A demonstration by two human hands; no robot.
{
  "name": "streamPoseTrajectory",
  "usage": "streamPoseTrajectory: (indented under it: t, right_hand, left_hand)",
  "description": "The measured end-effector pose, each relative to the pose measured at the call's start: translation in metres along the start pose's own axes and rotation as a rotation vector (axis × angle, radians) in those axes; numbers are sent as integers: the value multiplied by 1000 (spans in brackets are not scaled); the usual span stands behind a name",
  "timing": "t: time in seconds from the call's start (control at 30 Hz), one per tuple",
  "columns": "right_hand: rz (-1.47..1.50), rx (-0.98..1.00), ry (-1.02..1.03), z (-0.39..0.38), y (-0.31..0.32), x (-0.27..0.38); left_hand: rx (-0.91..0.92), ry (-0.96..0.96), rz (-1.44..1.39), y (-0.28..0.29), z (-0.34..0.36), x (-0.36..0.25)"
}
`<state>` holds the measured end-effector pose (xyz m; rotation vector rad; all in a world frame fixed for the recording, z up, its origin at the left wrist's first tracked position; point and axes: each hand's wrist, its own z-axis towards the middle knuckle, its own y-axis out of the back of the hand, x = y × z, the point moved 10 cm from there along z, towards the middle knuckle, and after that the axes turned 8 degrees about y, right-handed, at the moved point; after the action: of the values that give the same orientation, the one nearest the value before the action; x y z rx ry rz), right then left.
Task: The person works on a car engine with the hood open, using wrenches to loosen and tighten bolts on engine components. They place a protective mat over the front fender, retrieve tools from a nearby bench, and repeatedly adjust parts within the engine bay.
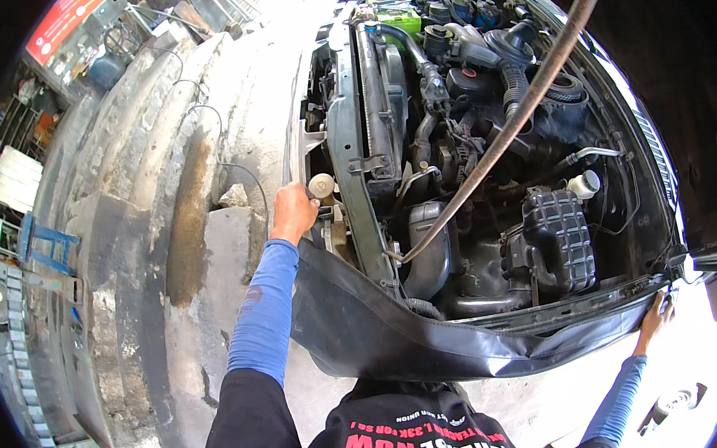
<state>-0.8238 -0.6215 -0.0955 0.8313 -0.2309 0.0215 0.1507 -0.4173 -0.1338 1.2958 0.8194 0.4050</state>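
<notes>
A car's open engine bay (469, 131) lies in front of me. A black, leather-like fender cover (435, 344) drapes over its near side. My left hand (293, 214) is closed at the car's front edge, beside a round tan disc (321, 186); what its fingers hold is hidden. Away to the right, my right hand (655, 318) is closed at the right end of the fender cover, with its fingertips at the edge. Blue sleeves cover both forearms.
A rusty prop rod (519, 119) slants across the bay to the raised hood (667, 73). A black ribbed box (558, 242) and a white-capped reservoir (584, 184) sit nearby. Concrete steps (139, 216), a thin cable (221, 142) and a blue metal stand (49, 245) are at left.
</notes>
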Motion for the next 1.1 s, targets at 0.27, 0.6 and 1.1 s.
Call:
streamPoseTrajectory:
  t: [0.27, 0.6, 1.1]
  right_hand:
    - [66, 87, 57, 8, -4, -15]
    - [78, 100, -30, 0, 2, 3]
    - [48, 141, -43, -20, 23, -7]
  left_hand:
    - [-75, 65, -217, -9, -4, 16]
    - [-86, 33, -116, 0, -9, 15]
    - [-88, 60, -205, 9, -52, 8]
